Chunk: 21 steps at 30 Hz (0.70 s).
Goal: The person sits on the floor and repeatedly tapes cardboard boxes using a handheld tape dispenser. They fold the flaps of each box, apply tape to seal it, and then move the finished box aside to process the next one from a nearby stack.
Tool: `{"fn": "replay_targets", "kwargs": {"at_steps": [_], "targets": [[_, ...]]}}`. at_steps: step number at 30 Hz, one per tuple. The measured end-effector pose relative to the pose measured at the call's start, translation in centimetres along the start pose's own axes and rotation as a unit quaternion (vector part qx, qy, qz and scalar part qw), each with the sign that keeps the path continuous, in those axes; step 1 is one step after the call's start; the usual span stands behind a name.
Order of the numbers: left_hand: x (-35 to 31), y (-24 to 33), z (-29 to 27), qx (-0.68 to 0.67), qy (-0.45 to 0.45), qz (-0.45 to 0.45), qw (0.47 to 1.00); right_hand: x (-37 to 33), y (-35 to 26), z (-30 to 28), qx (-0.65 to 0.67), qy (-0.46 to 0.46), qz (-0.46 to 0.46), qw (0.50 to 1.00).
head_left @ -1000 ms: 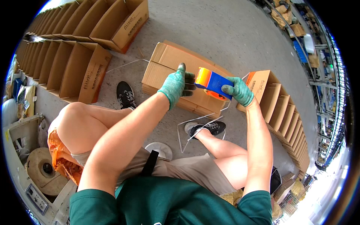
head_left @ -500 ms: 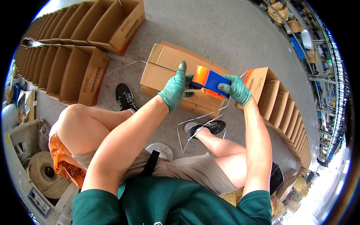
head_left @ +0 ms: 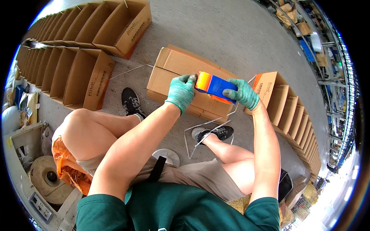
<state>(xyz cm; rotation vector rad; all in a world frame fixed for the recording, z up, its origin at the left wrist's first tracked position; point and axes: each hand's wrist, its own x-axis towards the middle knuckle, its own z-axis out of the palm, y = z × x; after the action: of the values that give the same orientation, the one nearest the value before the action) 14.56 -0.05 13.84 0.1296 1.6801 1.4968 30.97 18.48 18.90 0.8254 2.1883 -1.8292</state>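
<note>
Over a closed cardboard box (head_left: 181,63) on the floor, I hold a blue and orange tape dispenser (head_left: 221,86) in the air. My right hand (head_left: 245,93), in a green knit glove with dark fingertips, grips its blue right end with the thumb on top. My left hand (head_left: 181,92), in a matching glove, is closed with thumb and fingertips pinched at the orange left end. What lies between those fingertips is hidden. The box sits flat in front of my feet, its top flaps folded together.
Two rows of open cardboard boxes (head_left: 90,77) stand at the left. Another row (head_left: 287,104) runs along the right. A loose white strap (head_left: 187,142) lies around my right shoe (head_left: 216,133). A machine with a round reel (head_left: 46,179) is at lower left; shelving (head_left: 327,82) lines the far right.
My left hand has gone from spread fingers with a raised thumb to a closed pinch at the dispenser's orange end. The right hand keeps its grip.
</note>
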Motion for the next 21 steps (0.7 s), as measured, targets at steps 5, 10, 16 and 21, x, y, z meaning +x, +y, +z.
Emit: {"fn": "replay_targets", "kwargs": {"at_steps": [5, 10, 16, 21], "targets": [[4.3, 2.4, -9.9, 0.188, 0.186, 0.14, 0.954, 0.3, -1.4, 0.0, -0.059, -0.002, 0.017, 0.998], [6.5, 2.4, -13.2, -0.029, 0.169, 0.031, 0.985, 1.8, -1.9, 1.0, -0.099, 0.0, 0.044, 0.994], [8.3, 0.7, -13.2, 0.013, 0.125, -0.014, 0.992, 1.9, -2.1, 1.2, -0.111, 0.013, 0.059, 0.992], [10.5, -3.0, -14.0, 0.233, 0.064, -0.037, 0.97, 2.1, -2.3, 1.4, -0.122, 0.011, 0.059, 0.991]]}}
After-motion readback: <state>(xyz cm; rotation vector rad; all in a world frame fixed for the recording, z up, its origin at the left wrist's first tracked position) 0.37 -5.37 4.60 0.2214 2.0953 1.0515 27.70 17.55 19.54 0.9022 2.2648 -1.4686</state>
